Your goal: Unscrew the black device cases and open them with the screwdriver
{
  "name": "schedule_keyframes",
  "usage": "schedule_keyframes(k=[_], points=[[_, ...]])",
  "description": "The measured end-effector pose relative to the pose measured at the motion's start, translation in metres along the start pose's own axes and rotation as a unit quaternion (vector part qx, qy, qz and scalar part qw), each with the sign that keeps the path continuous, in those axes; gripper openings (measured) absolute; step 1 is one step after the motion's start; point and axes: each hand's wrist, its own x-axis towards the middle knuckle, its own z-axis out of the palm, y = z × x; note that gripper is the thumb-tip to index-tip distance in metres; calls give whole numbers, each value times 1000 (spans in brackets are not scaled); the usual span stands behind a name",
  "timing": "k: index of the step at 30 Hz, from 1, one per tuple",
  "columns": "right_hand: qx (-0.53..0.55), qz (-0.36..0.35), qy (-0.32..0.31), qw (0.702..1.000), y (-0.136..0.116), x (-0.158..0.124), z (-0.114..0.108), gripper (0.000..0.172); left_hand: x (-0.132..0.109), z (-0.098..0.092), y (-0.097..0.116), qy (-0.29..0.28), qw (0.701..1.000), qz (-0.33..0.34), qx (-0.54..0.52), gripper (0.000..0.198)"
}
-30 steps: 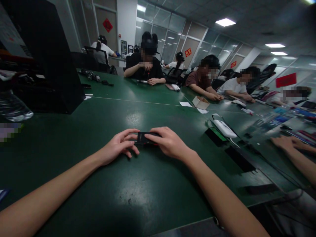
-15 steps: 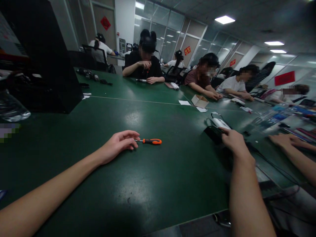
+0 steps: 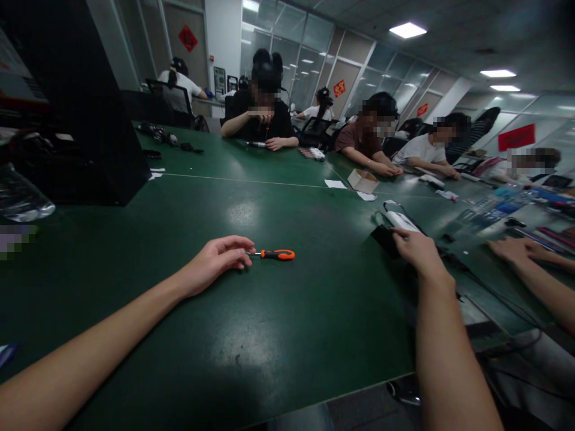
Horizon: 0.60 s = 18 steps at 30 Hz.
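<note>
My left hand (image 3: 220, 260) rests on the green table (image 3: 242, 215), fingers loosely curved and apart. Just beyond its fingertips lies a screwdriver (image 3: 277, 255) with an orange and black handle pointing right. Its shaft runs back to my fingers, which hide the tip; whether they touch it I cannot tell. At the right, my right hand (image 3: 417, 250) is closed on the edge of a flat black object (image 3: 385, 240), tilted and partly covered by my fingers. A white power strip (image 3: 402, 221) with a dark cable lies right behind that hand.
A black cabinet-like box (image 3: 90, 120) stands at the left, beside clear plastic wrap (image 3: 22, 194). Farther back are an open cardboard box (image 3: 363, 180) and white paper (image 3: 335, 184). A neighbour's hands (image 3: 516, 248) rest at the right; several people sit across the table.
My right hand has shifted slightly left with the flat black object, which now shows more clearly. My left hand and the screwdriver stay practically in place.
</note>
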Motion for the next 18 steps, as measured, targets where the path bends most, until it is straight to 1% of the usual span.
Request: schedule_keyframes(k=[3, 7, 10, 13, 18], points=[[5, 12, 13, 1000, -2, 1, 3, 46, 0, 0, 0, -2, 1000, 3, 8, 26], [9, 10, 43, 999, -4, 2, 5, 44, 1, -1, -1, -4, 1000, 8, 18, 24], [3, 13, 63, 998, -5, 3, 5, 48, 2, -2, -3, -9, 1000, 13, 20, 24], [-1, 1, 55, 998, -7, 4, 7, 52, 2, -4, -6, -18, 999, 16, 26, 24], [-13, -26, 29, 999, -8, 10, 13, 50, 3, -7, -8, -37, 998, 24, 38, 24]])
